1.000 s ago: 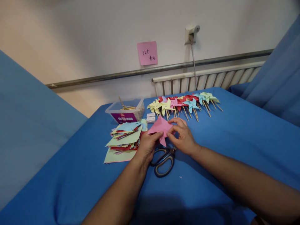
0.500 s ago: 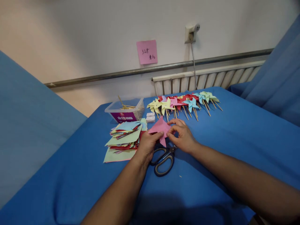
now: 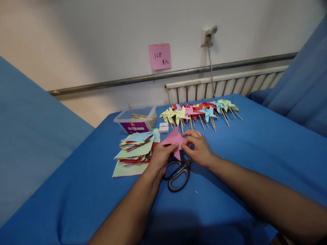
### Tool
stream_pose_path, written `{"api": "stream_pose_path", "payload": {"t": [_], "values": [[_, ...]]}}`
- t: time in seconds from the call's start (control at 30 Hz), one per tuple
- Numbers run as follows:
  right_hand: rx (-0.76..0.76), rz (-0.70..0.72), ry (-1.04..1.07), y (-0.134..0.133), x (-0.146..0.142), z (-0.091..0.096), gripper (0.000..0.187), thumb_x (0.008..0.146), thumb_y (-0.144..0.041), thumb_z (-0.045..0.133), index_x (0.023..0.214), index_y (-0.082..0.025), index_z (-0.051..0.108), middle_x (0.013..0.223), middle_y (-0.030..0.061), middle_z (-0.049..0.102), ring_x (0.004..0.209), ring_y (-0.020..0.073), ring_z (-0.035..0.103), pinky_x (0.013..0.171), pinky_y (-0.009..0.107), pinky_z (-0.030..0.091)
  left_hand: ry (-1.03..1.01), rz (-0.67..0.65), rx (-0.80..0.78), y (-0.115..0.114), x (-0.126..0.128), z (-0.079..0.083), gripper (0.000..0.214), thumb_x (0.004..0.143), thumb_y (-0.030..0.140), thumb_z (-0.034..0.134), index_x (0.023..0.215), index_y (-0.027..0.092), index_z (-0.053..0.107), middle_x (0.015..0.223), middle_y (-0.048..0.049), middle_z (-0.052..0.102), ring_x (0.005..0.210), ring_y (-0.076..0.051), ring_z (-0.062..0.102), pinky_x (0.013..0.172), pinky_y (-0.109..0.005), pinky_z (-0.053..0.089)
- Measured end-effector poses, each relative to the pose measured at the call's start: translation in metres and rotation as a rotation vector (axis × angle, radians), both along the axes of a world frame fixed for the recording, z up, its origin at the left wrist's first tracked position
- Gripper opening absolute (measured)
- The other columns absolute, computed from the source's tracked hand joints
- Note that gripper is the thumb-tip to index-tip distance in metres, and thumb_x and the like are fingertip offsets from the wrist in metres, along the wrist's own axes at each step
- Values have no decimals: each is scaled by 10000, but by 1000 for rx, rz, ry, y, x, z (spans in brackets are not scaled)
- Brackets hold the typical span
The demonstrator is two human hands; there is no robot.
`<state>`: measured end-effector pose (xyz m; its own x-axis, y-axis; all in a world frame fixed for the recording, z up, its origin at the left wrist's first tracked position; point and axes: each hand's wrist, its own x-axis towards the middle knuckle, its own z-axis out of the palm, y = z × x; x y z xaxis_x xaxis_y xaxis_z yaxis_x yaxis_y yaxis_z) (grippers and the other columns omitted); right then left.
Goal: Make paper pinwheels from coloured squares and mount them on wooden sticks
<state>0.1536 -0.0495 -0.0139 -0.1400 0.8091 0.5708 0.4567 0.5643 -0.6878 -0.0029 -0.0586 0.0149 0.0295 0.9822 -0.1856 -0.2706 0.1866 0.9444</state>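
Note:
A pink paper pinwheel [image 3: 174, 139] with folded points is held up between my two hands over the table. My left hand [image 3: 161, 156] grips its lower left side, thumb on the front of the paper. The bent fingers of my right hand [image 3: 196, 146] pinch its right edge. Whether a pin or stick is at its centre, I cannot tell. Just below lie scissors [image 3: 178, 177] with dark handles, their blades partly hidden under my right hand. Left of my left hand is a pile of coloured paper sheets [image 3: 134, 151], its right edge partly covered by that hand.
Several finished pinwheels [image 3: 208, 114] on sticks lie along the back of the blue table [image 3: 84, 190]. A clear plastic box [image 3: 135, 119] with thin sticks stands behind the paper, beside small white boxes [image 3: 164, 128]. A radiator [image 3: 230, 85] and a metal rail [image 3: 122, 81] run behind.

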Motion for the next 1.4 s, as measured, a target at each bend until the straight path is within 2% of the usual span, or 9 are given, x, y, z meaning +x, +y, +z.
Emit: {"api": "stream_pose_path", "payload": {"t": [0.33,0.83,0.93,1.03,1.1,1.2,1.3,1.4], "values": [[7,10,0,0,0,1,136,777,-175,630,652,-214,594,1050,69,653,1098,235,539,967,440,423,15,2,11,2,0,-2,371,521,161,804,883,116,737,655,-44,692,619,-182,620,608,-289,480],[-57,22,36,-3,-2,3,156,783,-191,610,634,-209,569,1005,63,658,995,220,591,888,413,448,45,24,12,1,1,-3,337,540,164,785,871,130,730,640,-24,682,556,-144,578,561,-257,452],[-61,12,109,-2,1,4,26,783,-233,627,787,-213,611,1107,76,628,1049,226,583,912,417,448,79,-10,10,0,-1,2,290,571,176,767,851,116,724,613,-17,666,510,-130,551,540,-256,443],[-50,-55,225,3,10,9,300,776,-292,659,1056,-216,581,1230,108,579,1148,248,547,940,434,442,158,-97,18,-2,-7,10,229,591,186,749,802,103,717,632,-33,674,527,-144,575,555,-266,452],[-73,-77,283,7,18,14,410,774,-328,675,1146,-217,545,1236,115,586,1148,253,554,946,448,438,214,-180,38,-2,-13,16,276,575,160,747,843,106,716,714,-53,703,609,-170,622,609,-275,470],[-156,37,303,10,25,20,439,748,-340,708,1137,-214,548,1138,97,649,1101,246,591,956,458,431,333,-291,78,-2,-20,19,333,545,124,757,872,114,693,758,-63,703,658,-183,637,606,-263,460],[-356,303,273,5,23,21,444,724,-319,726,1114,-202,549,959,54,690,938,209,652,873,413,489,398,-416,110,-2,-23,18,338,578,130,744,906,125,657,774,-61,688,664,-174,632,570,-237,438],[-538,492,263,-1,15,16,442,692,-296,748,1080,-204,558,926,32,690,837,186,663,768,355,527,435,-510,144,-4,-24,16,294,628,159,718,906,141,624,733,-29,652,601,-136,587,508,-206,384]]}}
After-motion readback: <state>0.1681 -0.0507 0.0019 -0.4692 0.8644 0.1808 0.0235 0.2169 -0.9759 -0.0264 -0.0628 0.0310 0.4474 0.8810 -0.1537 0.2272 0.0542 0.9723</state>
